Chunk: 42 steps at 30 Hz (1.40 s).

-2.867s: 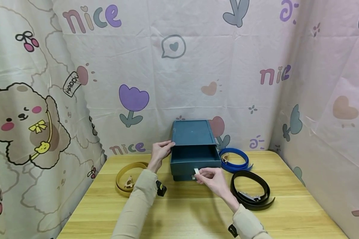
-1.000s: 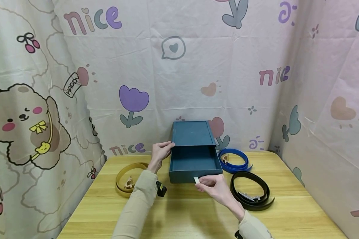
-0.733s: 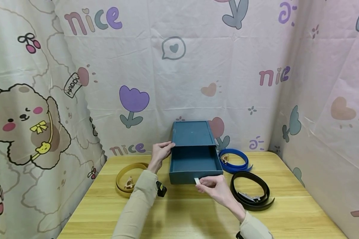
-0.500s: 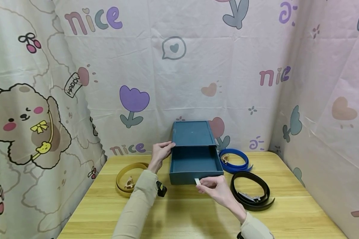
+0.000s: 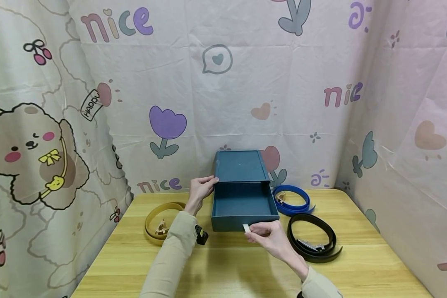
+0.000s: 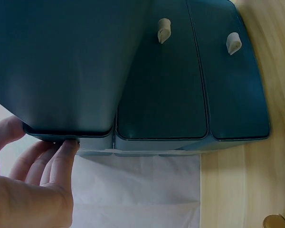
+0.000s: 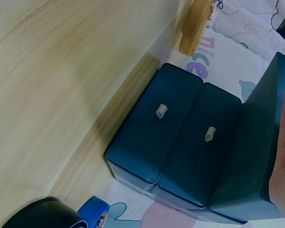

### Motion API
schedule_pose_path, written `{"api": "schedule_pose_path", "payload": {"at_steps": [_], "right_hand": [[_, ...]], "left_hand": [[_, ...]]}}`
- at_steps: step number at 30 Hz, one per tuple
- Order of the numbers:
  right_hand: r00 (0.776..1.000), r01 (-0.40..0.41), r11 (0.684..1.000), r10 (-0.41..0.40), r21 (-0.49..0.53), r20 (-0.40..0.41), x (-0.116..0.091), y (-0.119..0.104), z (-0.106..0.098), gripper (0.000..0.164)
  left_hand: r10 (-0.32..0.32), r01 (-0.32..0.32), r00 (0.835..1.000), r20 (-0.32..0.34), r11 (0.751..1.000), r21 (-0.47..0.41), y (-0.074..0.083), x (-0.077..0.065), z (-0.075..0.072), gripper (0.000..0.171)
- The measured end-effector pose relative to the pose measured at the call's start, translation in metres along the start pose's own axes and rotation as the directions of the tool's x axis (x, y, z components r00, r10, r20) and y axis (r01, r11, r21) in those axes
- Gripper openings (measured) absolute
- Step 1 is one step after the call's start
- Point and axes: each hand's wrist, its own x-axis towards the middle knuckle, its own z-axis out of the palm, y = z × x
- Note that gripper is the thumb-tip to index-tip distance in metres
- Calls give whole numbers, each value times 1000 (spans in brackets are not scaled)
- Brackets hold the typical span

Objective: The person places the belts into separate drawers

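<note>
A dark teal drawer cabinet (image 5: 240,166) stands at the back of the table, its top drawer (image 5: 229,224) pulled well out and showing a bare inside. My left hand (image 5: 200,192) grips the cabinet's upper left edge; in the left wrist view its thumb and fingers lie on either side of that edge. With thumb and fingers my right hand (image 5: 270,238) pinches the white pull tab (image 5: 246,228) on the drawer's front. Two lower drawers, one with a looped tab (image 6: 164,30) and one with another tab (image 6: 233,43), are pushed in, seen in both wrist views.
Left of the cabinet lies a coiled yellow belt (image 5: 154,239) with a gold buckle, partly behind my left arm. To the right are a coiled blue belt (image 5: 294,210) and, nearer, a coiled black belt (image 5: 316,257). A patterned cloth (image 5: 223,103) hangs behind and at both sides.
The top drawer has slid farther out toward me, mostly between the first two frames and only slightly since. My right hand moved with its tab; my left hand kept its place.
</note>
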Motion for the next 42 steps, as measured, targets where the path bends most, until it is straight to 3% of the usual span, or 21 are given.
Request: {"api": "schedule_pose_path", "payload": {"at_steps": [20,28,35,42], "right_hand": [[999,33,999,-33,-14,2,-2,1,0,7],[992,123,990,-125,-63,-32,-2,-7,-3,8],[969,234,969,-239,-80,-66,2,-14,-11,15],[922,374,926,-377,-54,-91,11,-21,-29,24]], "left_hand": [[-1,1,1000,0,1000,-3,0,1,0,41],[-6,6,1000,1,1000,3,0,1,0,41],[-4,4,1000,3,1000,2,1,1,0,41],[-6,6,1000,1,1000,2,0,0,1,41]]}}
